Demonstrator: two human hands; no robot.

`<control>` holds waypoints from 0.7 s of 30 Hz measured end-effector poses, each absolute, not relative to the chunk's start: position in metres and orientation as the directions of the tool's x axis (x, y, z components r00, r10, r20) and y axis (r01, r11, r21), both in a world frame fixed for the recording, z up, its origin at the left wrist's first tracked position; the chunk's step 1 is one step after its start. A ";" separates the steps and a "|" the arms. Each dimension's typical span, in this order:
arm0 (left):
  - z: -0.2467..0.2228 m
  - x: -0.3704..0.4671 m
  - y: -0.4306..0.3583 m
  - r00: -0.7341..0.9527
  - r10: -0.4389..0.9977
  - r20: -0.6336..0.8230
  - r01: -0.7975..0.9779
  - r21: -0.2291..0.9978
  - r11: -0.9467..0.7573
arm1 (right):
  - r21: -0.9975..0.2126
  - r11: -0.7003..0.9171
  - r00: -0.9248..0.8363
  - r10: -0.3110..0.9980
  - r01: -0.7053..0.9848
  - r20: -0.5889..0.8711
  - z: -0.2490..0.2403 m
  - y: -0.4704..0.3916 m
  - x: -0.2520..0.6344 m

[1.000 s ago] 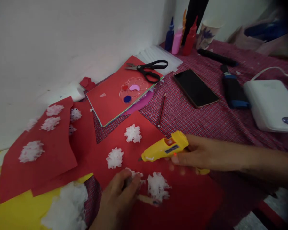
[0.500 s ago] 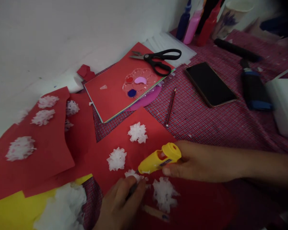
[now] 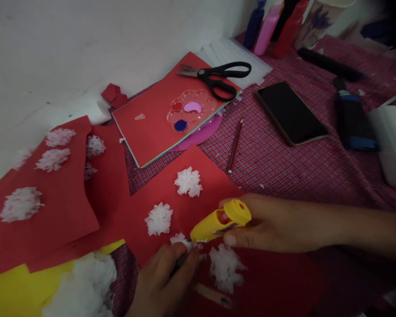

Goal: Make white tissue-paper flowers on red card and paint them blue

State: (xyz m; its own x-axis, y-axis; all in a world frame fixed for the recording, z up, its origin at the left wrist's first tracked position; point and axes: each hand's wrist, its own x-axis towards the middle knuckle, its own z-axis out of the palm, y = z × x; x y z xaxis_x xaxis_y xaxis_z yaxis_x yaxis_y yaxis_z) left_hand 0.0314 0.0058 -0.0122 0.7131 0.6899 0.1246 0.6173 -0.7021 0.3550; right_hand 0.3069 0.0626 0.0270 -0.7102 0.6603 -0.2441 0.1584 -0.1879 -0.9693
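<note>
A red sheet (image 3: 198, 163) bears several white paper tufts; one tuft (image 3: 188, 181) is near its top corner and another (image 3: 226, 267) lies at the lower right. My right hand (image 3: 251, 229) grips a yellow glue gun (image 3: 219, 220), its tip pointing down-left at a partly hidden tuft (image 3: 181, 239). Beside that tip my left hand (image 3: 168, 273) is closed around a thin dark item, mostly hidden by the fingers. Below the hands lies a wooden stick (image 3: 211, 294) with a dark spot at its end.
Scissors (image 3: 218, 75) and a paint palette (image 3: 191, 110) rest on stacked paper. A pencil (image 3: 235, 145) and phone (image 3: 291, 112) lie rightward. More tufted red sheets (image 3: 66, 207) and white tissue (image 3: 86, 286) are at left. Paint bottles (image 3: 266, 28) stand behind.
The view has shifted slightly, moving the left-hand sheets a little leftward in the picture. Both hands keep nearly the same pose, the glue gun tip still beside the left fingers.
</note>
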 end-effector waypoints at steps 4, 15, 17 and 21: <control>-0.013 0.032 0.005 0.703 0.697 0.142 0.614 0.373 -0.695 | -0.966 -0.226 -0.701 0.668 0.127 -0.249 0.024 0.061 0.307; -0.017 0.030 0.012 0.734 0.630 0.255 0.546 0.330 -0.770 | -0.968 -0.228 -0.695 0.680 0.101 -0.233 0.021 0.060 0.305; -0.017 0.029 0.012 0.738 0.630 0.240 0.551 0.323 -0.769 | -0.968 -0.232 -0.699 0.678 0.092 -0.229 0.021 0.060 0.305; -0.014 0.029 0.012 0.749 0.625 0.221 0.545 0.330 -0.771 | -0.968 -0.231 -0.690 0.686 0.094 -0.231 0.022 0.060 0.305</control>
State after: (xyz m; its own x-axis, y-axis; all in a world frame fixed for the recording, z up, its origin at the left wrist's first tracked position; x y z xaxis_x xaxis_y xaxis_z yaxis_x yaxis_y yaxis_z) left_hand 0.0295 0.0115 -0.0144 0.7490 0.6246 0.2210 0.5452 -0.7706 0.3301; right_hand 0.3047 0.0599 0.0222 -0.6897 0.6863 -0.2309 0.0943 -0.2310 -0.9684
